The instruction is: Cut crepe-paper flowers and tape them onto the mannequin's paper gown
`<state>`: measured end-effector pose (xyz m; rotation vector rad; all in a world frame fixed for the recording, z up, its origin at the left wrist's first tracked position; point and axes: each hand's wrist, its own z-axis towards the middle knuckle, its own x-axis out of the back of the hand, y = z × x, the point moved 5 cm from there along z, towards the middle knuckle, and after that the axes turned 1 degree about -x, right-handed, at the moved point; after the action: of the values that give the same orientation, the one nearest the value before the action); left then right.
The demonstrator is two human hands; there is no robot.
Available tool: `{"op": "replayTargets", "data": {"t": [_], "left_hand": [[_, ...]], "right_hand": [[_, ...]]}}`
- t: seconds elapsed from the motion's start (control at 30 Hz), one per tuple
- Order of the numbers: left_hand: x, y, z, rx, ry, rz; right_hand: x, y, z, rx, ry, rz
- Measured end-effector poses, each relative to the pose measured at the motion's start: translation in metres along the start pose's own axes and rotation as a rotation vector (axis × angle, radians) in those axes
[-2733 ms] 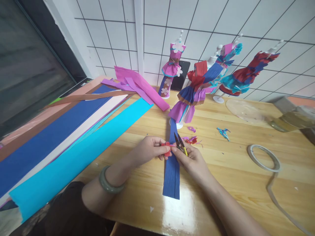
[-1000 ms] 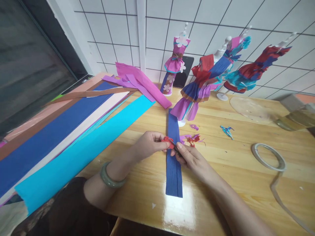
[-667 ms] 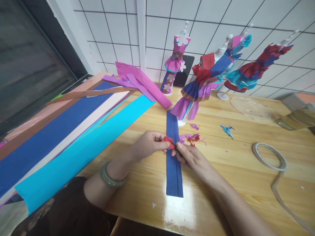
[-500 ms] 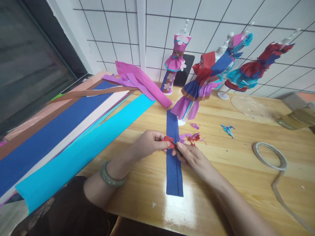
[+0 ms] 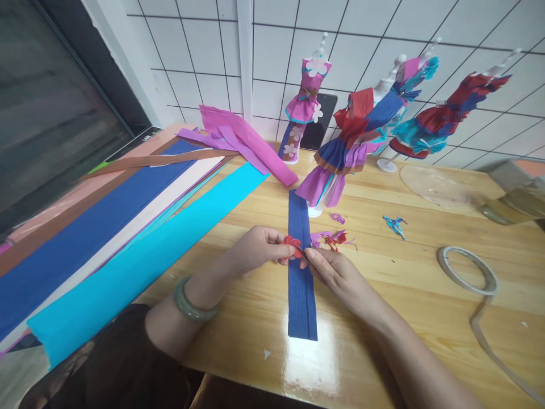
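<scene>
Your left hand [image 5: 260,250] pinched the red paper piece [image 5: 291,243] over the blue strip [image 5: 302,304], your right hand [image 5: 332,270] wrapped mostly hidden scissors [image 5: 304,251] at its four o'clock, and on the wooden table [image 5: 409,295] coloured sheets [image 5: 149,264] lay at nine, a tape roll [image 5: 443,262] at three, dressed forms [image 5: 340,153] stood at one, and the tiled wall [image 5: 200,48] rose at twelve.

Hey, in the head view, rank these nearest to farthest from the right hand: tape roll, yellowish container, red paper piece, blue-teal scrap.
From the right hand:
1. Red paper piece, just left, in the left hand.
2. Blue-teal scrap, ahead and right.
3. Tape roll, farther right.
4. Yellowish container, far right, toward the back.
</scene>
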<state>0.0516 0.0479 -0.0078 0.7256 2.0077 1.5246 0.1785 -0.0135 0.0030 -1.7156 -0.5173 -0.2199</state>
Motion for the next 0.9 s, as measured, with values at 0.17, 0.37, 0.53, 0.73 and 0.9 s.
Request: {"op": "replayTargets", "data": {"t": [0.17, 0.37, 0.53, 0.73, 0.9], "left_hand": [[0.0002, 0.0023, -0.0005, -0.006, 0.013, 0.020], [-0.0020, 0.0077, -0.0021, -0.033, -0.014, -0.017], [-0.0052, 0.0096, -0.0029, -0.073, -0.042, -0.009], [-0.0067, 0.0099, -0.0036, -0.072, -0.049, -0.004], [-0.0031, 0.0077, -0.0032, -0.049, -0.030, 0.002]], "right_hand": [[0.0025, -0.0021, -0.0018, 0.027, 0.012, -0.041], [0.0029, -0.0027, -0.0024, 0.040, 0.022, -0.042], [0.0008, -0.0040, -0.0021, 0.060, 0.033, -0.013], [-0.0002, -0.0021, -0.0022, 0.029, 0.017, 0.029], [-0.0001, 0.0001, -0.0025, -0.022, 0.009, 0.077]]}}
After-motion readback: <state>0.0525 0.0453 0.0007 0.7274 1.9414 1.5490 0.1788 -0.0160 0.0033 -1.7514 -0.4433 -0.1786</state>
